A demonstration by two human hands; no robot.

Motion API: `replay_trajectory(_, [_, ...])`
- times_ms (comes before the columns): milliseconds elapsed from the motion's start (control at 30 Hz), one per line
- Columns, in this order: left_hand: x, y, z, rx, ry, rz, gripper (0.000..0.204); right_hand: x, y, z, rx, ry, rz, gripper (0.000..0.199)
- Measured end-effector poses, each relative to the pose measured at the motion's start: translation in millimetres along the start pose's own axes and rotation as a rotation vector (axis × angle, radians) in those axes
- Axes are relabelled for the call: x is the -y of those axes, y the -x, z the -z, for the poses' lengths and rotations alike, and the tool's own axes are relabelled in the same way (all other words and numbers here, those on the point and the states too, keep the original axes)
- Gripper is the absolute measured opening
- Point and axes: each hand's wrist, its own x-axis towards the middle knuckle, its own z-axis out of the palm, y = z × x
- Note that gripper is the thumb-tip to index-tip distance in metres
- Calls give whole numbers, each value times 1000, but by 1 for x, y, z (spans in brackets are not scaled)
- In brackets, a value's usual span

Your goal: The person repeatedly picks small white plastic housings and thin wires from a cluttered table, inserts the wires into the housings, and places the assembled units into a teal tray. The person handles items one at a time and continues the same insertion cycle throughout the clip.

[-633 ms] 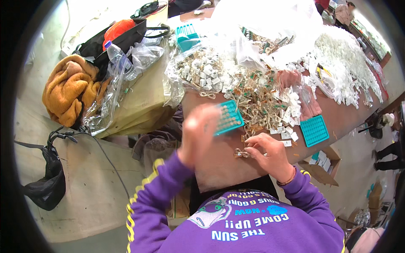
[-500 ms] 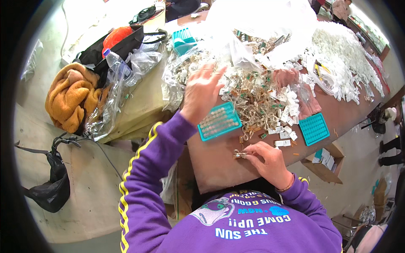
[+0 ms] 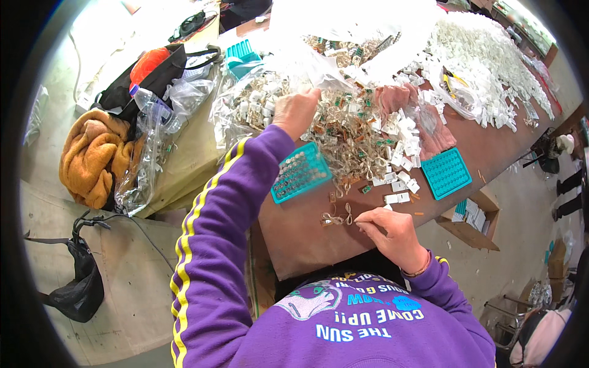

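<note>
My left hand point(image 3: 297, 112) reaches to the far edge of a heap of small wired parts point(image 3: 350, 132), next to clear plastic. Its fingers are bent together; what they hold, if anything, is hidden. At the near table edge my right hand point(image 3: 392, 236) has thumb and finger pinched, with nothing I can make out between them. Just left of those fingertips lies a small part with a coiled thin wire point(image 3: 334, 219), its loop standing close to them. A teal tray point(image 3: 316, 178) with rows of small round pieces sits below my left wrist.
Right of the heap lie white plastic housings point(image 3: 403, 144), a pink cloth point(image 3: 397, 101) and a second teal tray point(image 3: 446, 173). A large white pile point(image 3: 491, 67) covers the far right. An open carton point(image 3: 472, 227) stands below the table; a brown towel point(image 3: 95, 156) lies left.
My left hand has gone from spread and blurred above the heap to bent fingers at its far edge. My right fingers have come off the wired part, which now lies beside them.
</note>
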Motion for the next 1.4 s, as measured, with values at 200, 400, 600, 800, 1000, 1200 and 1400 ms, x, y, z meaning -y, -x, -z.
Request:
replay_trajectory(200, [-23,58,78,-261,530,-5,13,3,-37,4,-154,-12,17,16])
replay_trajectory(400, [-67,129,118,-257,675,-78,24,1,-87,7,285,-1285,-563,48])
replay_trajectory(600, [-78,159,121,-308,684,13,25,8,-66,-13,217,-1289,-739,26])
replay_trajectory(800, [-82,172,111,-375,908,98,24,17,-47,-17,61,-952,-520,19])
replay_trajectory(1000, [-87,177,107,-323,994,151,21,17,-42,-16,23,-822,-434,20])
replay_trajectory(1200, [-102,180,102,-341,1080,356,23,20,-38,-12,-52,-350,-196,27])
replay_trajectory(1400, [-125,185,98,-307,1300,540,18,17,-32,-24,-64,263,389,34])
